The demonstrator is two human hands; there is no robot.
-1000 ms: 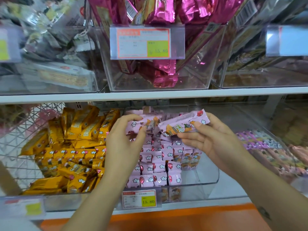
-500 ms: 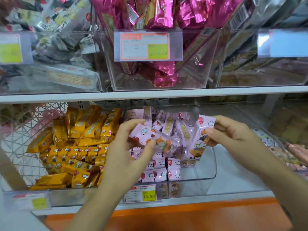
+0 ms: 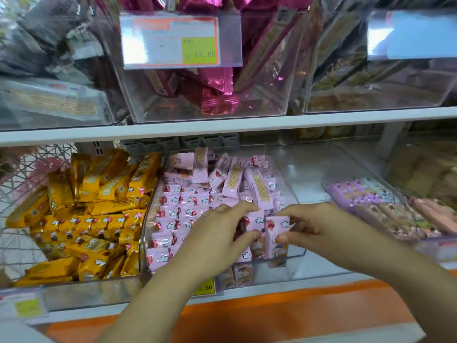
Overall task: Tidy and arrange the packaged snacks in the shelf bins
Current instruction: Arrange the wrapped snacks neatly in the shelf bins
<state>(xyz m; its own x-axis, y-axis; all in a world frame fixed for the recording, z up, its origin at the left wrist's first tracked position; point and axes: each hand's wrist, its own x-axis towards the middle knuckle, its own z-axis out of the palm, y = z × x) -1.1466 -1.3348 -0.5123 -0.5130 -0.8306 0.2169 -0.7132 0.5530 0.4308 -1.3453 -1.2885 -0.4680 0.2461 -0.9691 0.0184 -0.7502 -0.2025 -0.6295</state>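
A clear plastic bin (image 3: 295,253) on the lower shelf holds several pink snack packets (image 3: 183,201), some lined up in rows at the front left, others piled loose at the back. My left hand (image 3: 217,233) pinches one pink packet (image 3: 254,222) upright at the right end of the front rows. My right hand (image 3: 319,226) grips a second pink packet (image 3: 278,233) standing upright right beside it. Both hands are low inside the bin, near its front wall. The bin's right part is bare.
A wire basket (image 3: 22,231) of yellow snack packets (image 3: 99,214) sits to the left. A bin of purple packets (image 3: 366,196) lies to the right. Above, a white shelf (image 3: 222,127) carries clear bins with magenta packets (image 3: 215,95) and a price tag (image 3: 173,40).
Both hands came down from above the pile into the front of the bin, each with a pink packet, and now hold the two packets upright side by side.
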